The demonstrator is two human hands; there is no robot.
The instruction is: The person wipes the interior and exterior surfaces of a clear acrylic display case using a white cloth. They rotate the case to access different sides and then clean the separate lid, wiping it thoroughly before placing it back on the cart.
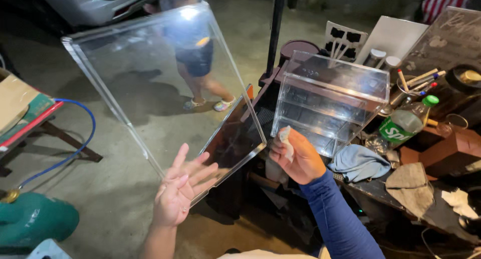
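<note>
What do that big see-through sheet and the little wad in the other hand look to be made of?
The clear sheet, propped by the left hand, looks like glossy acrylic, though glass is possible: it is fully transparent, with bright polished edges and a lamp glare. The small wad in the right hand looks like soft, matte cloth or tissue: pale and crumpled.

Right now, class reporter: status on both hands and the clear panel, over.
Left hand open, flat under the clear panel, propping its lower edge. Right hand pinching a small cloth beside the panel's corner. Clear shelf box close behind, on the cluttered table.
</note>
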